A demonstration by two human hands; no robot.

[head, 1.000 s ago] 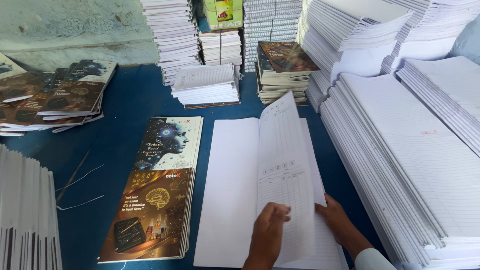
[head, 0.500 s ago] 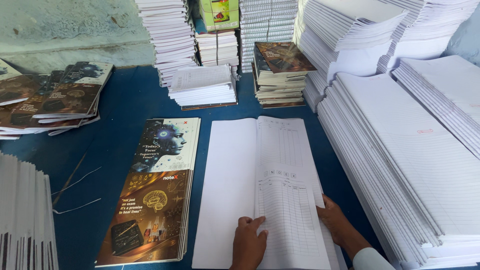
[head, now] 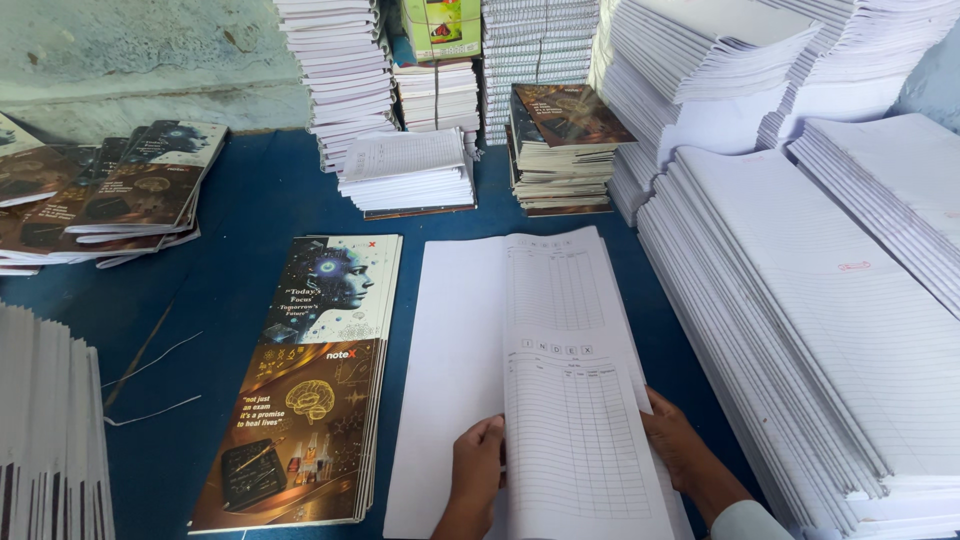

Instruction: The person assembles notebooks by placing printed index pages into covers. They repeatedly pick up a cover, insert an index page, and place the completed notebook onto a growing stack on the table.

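An open bundle of white pages [head: 545, 360] lies on the blue table [head: 250, 200] in front of me, its right side showing printed index tables. My left hand [head: 478, 465] presses its fingers on the lower left edge of the printed sheet, near the middle fold. My right hand [head: 678, 445] rests along the sheet's lower right edge. To the left of the pages lies a stack of long printed covers [head: 305, 380] with a face and a brain picture.
Tall piles of ruled white sheets [head: 820, 300] crowd the right side. Stacks of bound notebooks [head: 560, 140] and paper [head: 410, 170] stand at the back, a spread of covers [head: 110, 190] at far left, more sheets [head: 45, 430] at the near left edge.
The printed sheet, raised and curled a second ago, now lies flat on the pile. My left hand has slid left to the fold; my right hand stays at the right edge.
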